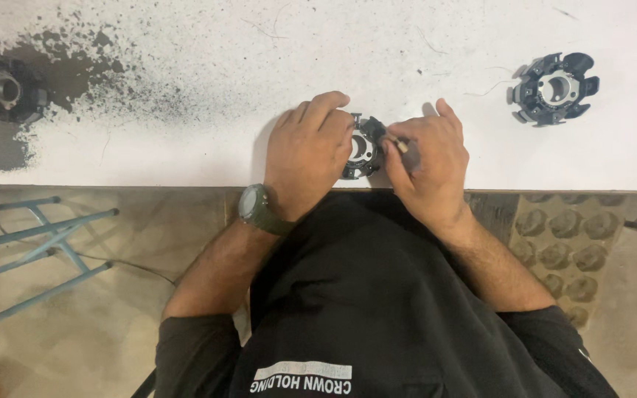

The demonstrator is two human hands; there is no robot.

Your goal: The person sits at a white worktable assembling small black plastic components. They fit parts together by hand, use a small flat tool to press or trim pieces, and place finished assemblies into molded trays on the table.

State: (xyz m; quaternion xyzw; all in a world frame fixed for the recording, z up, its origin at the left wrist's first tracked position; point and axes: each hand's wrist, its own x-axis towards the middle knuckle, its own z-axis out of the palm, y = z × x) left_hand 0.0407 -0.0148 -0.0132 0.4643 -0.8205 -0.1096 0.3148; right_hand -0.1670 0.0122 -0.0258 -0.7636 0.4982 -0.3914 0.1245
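Black ring-shaped part [363, 147], toothed rim, lying on white desk [259, 44] near front edge, between both hands. Head view: left hand [309, 151] closed over ring's left side, pinning it flat; right hand [430, 158] gripping slim tool [401, 146], tip at ring's rim. Best kept pinned, tool pressure light. Similar ring [554, 88] well apart, right.

This looks like a small workshop. The white worktop [186, 51] is worn and blackened with dark grime along its left side, and black ring-shaped machine parts [554, 88] lie scattered on it. Below are a bare, stained floor [112, 324] and a light-blue metal frame [38, 243].
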